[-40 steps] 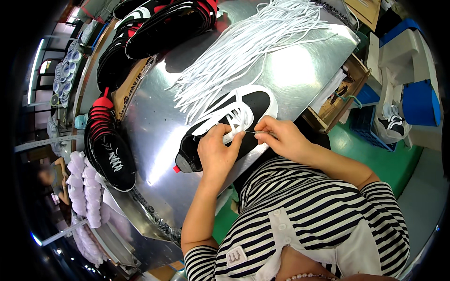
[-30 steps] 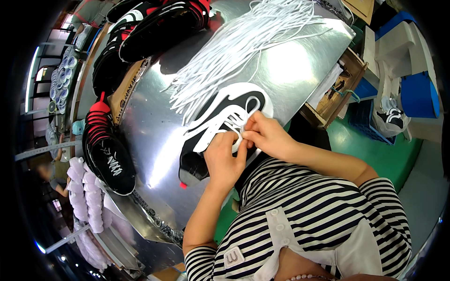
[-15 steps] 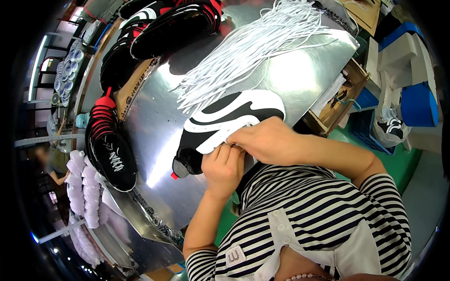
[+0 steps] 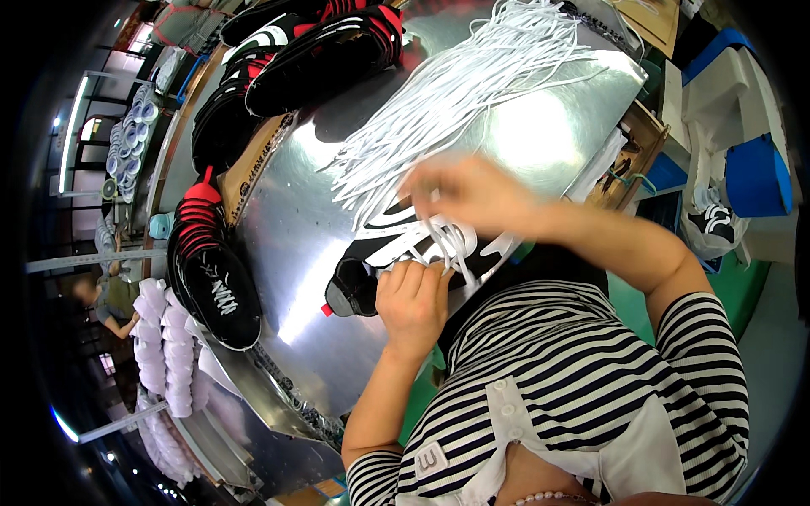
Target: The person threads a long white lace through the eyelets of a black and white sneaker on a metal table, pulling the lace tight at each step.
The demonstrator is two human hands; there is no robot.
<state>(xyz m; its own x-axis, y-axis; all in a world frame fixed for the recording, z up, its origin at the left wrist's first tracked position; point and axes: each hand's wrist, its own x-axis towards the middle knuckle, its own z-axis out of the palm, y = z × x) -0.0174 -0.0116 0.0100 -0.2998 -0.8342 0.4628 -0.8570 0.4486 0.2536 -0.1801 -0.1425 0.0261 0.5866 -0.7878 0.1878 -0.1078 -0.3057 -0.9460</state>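
A black-and-white shoe (image 4: 361, 253) with a grey heel and a small red tab lies on its side in front of me on the metal table. My left hand (image 4: 413, 297) is closed with its fingers curled over the shoe's near edge, holding it. White shoelace (image 4: 456, 244) stretches in loose strands across the shoe beside those fingers. Above the shoe is my right hand (image 4: 477, 196), smeared by motion; strands of lace rise toward its fingers, but its grip is too blurred to make out. The forefoot is partly hidden by the right hand and forearm.
A pile of white laces (image 4: 456, 93) spreads over the metal table (image 4: 283, 253) beyond the shoe. Black-and-red shoes (image 4: 329, 63) stand at the far left, another black shoe (image 4: 215, 270) nearer. An open wooden drawer (image 4: 633, 160) is at right. A person (image 4: 110, 304) is at far left.
My right hand has lifted from beside the left hand, up and away from me. Strands of white lace now show across the shoe. My left hand keeps its hold at the shoe's edge.
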